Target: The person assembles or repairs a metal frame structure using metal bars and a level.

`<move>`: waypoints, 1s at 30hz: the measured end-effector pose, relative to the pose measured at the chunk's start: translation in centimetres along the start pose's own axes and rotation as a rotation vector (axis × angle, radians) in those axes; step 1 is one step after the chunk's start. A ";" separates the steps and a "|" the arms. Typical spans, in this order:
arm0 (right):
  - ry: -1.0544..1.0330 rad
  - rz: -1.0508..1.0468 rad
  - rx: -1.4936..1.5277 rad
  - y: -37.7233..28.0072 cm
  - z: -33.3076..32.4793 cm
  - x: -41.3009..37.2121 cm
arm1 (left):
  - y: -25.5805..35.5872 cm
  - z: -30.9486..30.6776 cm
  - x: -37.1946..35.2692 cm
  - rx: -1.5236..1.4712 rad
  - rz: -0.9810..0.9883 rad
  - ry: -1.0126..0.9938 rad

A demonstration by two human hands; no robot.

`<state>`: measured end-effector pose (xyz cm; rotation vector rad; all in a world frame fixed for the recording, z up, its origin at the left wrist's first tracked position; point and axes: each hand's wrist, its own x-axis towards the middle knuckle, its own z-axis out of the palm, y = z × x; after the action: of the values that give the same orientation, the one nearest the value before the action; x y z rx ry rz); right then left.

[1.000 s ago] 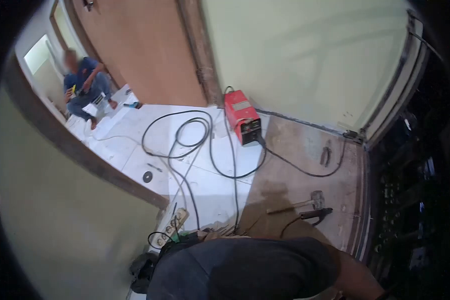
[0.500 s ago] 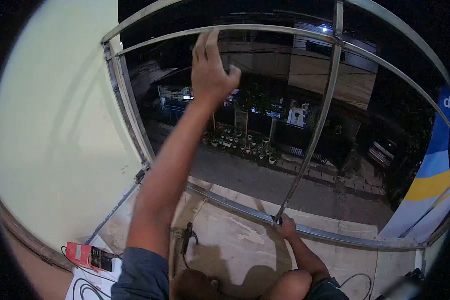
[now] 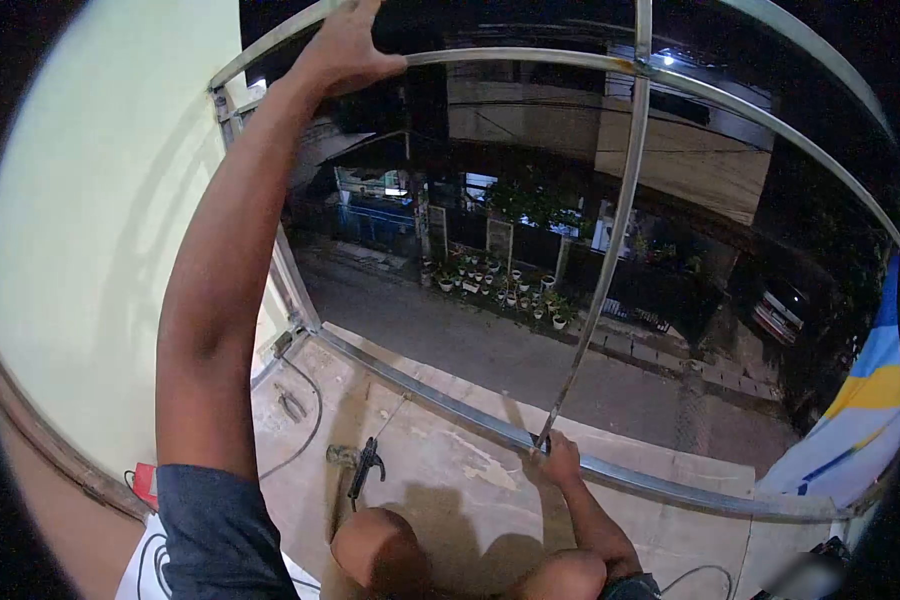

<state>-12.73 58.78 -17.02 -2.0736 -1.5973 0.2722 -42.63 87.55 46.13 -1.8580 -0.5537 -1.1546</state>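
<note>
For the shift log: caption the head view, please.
On a balcony at night, the left hand grips the upper rail; the right hand holds the upright bar at its base.

Railing frame, bare grey metal, standing along the balcony edge.

- Top rail [image 3: 510, 55]: thin tube, level, running from the left wall across to the right; a second tube sits just above it. Left hand [image 3: 345, 45] grips it near the left end.
- Upright [image 3: 600, 270]: one slim bar, slightly tilted, crossing the top rail and meeting the bottom rail. Right hand [image 3: 560, 462] closes round its foot.
- Bottom rail [image 3: 450, 405]: flat channel lying on the concrete floor edge, dull and scuffed.
</note>
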 end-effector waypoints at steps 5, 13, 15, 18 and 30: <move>0.036 -0.042 0.041 0.9 1.3 0.3 | 2.3 -0.8 -2.4 -0.272 -0.067 -0.439; 0.004 -0.051 0.035 2.4 1.5 1.3 | 5.9 1.3 -5.2 -0.096 -0.089 0.040; -0.223 -0.013 0.239 0.2 -2.3 1.8 | 6.5 1.9 -5.4 -0.091 -0.154 0.091; -0.474 -0.081 0.261 0.8 -4.1 4.1 | 7.4 1.7 -5.1 -0.072 -0.216 0.130; -0.263 -0.142 0.086 3.4 1.1 3.6 | 6.0 2.9 -2.3 -0.097 -0.318 -0.053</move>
<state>-9.36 61.89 -19.16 -1.9104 -1.8409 0.5722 -37.91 86.90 40.89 -1.9343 -0.8598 -1.3615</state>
